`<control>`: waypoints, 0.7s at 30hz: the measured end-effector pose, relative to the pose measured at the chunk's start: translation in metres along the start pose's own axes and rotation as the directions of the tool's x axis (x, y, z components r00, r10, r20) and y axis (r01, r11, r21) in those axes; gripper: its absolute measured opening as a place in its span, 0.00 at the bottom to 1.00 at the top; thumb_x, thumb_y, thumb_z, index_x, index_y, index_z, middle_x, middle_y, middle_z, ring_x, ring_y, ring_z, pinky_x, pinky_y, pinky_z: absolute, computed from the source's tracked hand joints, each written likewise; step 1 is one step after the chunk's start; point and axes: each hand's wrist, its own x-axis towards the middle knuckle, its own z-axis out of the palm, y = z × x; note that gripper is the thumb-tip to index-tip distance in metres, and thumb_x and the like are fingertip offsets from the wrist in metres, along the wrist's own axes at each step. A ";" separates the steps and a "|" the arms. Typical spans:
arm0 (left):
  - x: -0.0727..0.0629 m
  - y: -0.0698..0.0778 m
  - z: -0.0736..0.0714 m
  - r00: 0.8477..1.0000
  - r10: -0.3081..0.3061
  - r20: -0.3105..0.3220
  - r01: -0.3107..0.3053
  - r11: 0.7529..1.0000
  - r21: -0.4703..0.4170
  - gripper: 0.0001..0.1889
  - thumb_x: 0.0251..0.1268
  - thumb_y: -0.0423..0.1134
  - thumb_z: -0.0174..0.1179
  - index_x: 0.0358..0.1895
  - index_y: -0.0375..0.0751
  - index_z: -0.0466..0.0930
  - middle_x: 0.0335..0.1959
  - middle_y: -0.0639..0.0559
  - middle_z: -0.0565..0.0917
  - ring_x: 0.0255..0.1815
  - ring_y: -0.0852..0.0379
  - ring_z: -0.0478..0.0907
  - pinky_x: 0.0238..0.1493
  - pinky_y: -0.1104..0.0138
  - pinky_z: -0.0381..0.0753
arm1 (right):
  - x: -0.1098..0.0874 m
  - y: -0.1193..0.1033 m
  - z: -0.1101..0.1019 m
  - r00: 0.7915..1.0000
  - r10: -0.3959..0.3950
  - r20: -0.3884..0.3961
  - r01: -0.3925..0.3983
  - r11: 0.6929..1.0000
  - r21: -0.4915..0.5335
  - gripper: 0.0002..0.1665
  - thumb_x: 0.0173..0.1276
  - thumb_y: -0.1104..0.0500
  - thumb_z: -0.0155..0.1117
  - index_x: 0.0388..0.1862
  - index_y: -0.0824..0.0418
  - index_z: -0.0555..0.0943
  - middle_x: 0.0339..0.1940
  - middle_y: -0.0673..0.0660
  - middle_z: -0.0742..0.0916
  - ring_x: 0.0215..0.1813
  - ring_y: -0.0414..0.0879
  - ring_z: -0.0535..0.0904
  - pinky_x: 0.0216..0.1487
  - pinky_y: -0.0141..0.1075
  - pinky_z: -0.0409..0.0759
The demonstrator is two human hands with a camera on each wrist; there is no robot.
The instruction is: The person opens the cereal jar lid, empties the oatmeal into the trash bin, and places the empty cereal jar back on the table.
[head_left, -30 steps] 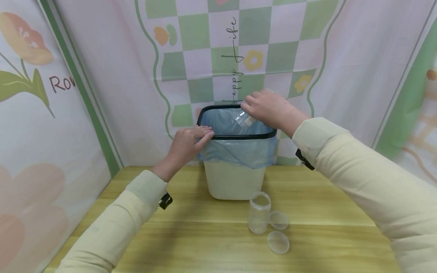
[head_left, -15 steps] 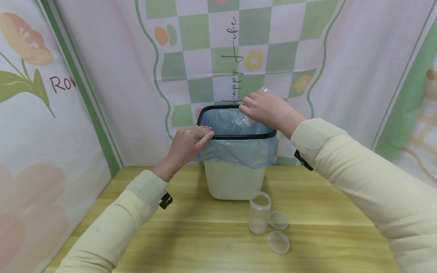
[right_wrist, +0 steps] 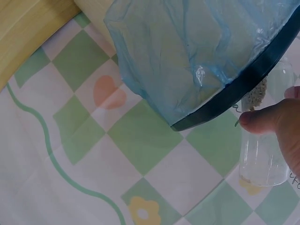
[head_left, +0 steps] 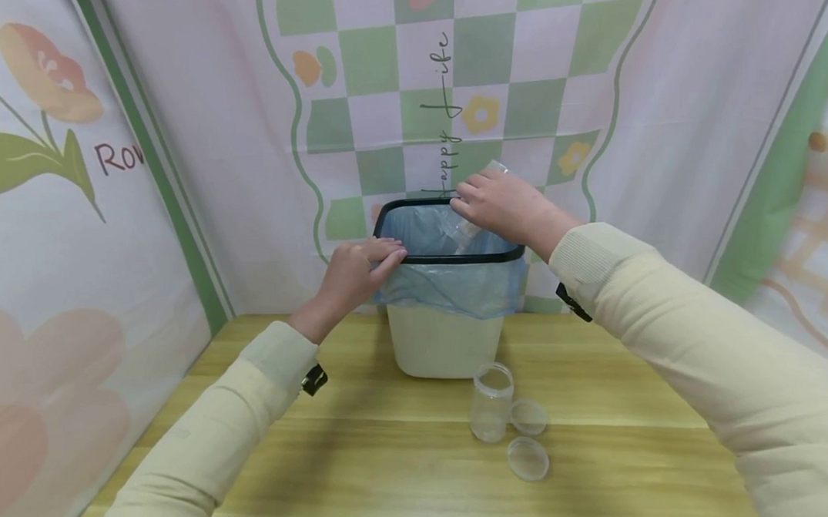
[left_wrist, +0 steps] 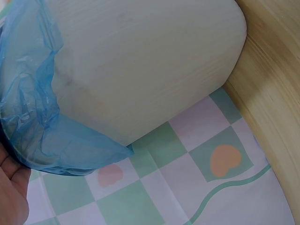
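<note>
My right hand [head_left: 496, 206] grips a clear plastic jar [head_left: 462, 231] above the trash can, its mouth tilted down into the opening and its base raised behind the fingers. Grey, grainy stuff [right_wrist: 256, 95] lies inside the jar toward the mouth, as the right wrist view shows. The cream trash can [head_left: 445, 341] has a black rim [head_left: 455, 259] and a blue bag [head_left: 454, 287] folded over it. My left hand [head_left: 358, 270] holds the rim at its front left corner, partly hiding it; in the left wrist view only part of that hand shows.
On the wooden table [head_left: 391, 458] a second clear jar [head_left: 491, 408] stands upright without a lid, in front of the trash can. Two clear round lids [head_left: 527, 458] lie to its right. A patterned cloth [head_left: 367, 64] hangs close behind the can.
My right hand has shifted slightly left and tipped the jar more steeply, so its base has risen into sight above the hand. The left hand stays on the rim.
</note>
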 end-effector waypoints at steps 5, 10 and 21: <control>0.000 0.000 0.000 1.000 0.003 0.001 -0.003 1.000 0.005 0.10 0.66 0.38 0.64 0.43 0.37 0.88 0.41 0.45 0.87 0.47 0.52 0.84 0.57 0.60 0.77 | 0.001 -0.001 -0.001 1.000 -0.017 -0.010 0.017 0.999 -0.034 0.22 0.59 0.73 0.69 0.52 0.68 0.74 0.52 0.65 0.79 0.54 0.58 0.75 0.59 0.46 0.75; 0.000 0.000 0.000 1.000 0.012 -0.001 -0.012 1.000 0.007 0.10 0.65 0.38 0.64 0.43 0.37 0.88 0.41 0.45 0.87 0.47 0.51 0.84 0.57 0.59 0.77 | 0.001 -0.002 -0.001 0.999 -0.034 -0.008 0.033 0.997 -0.069 0.21 0.60 0.73 0.69 0.52 0.67 0.75 0.52 0.65 0.79 0.55 0.58 0.75 0.60 0.46 0.74; 0.000 0.002 -0.001 1.000 -0.001 0.008 0.001 1.000 0.010 0.10 0.65 0.38 0.64 0.43 0.37 0.88 0.41 0.45 0.87 0.47 0.51 0.84 0.56 0.59 0.78 | 0.002 -0.004 -0.001 0.997 -0.058 -0.047 0.052 0.992 -0.118 0.19 0.61 0.73 0.68 0.50 0.66 0.76 0.51 0.64 0.80 0.54 0.57 0.76 0.60 0.45 0.74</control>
